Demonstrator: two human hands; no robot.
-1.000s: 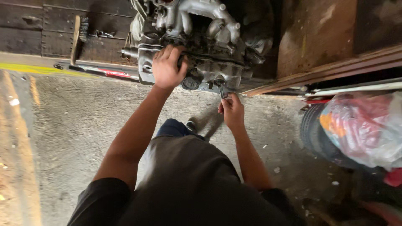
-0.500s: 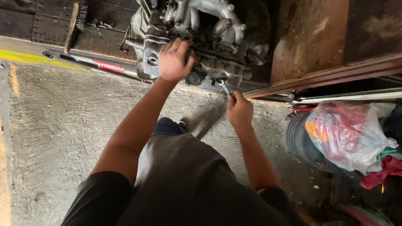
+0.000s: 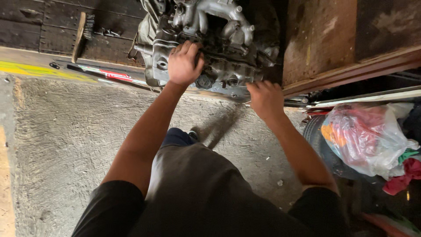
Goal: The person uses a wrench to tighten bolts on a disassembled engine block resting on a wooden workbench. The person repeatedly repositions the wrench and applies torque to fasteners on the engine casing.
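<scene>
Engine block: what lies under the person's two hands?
The left hand rests flat on the engine block's grey casing. The right hand covers its lower edge; any tool there is hidden.

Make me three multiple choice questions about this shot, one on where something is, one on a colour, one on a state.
1. Where does the left hand rest?
A. on the engine block
B. on the plastic bag
C. on the floor

2. What colour is the stripe along the concrete floor's far edge?
A. blue
B. yellow
C. white

3. How is the plastic bag?
A. flat and empty
B. stuffed full
C. torn in half

Answers: A, its palm lies on the engine block; B, the stripe is yellow; B, the plastic bag bulges with coloured stuff.
</scene>
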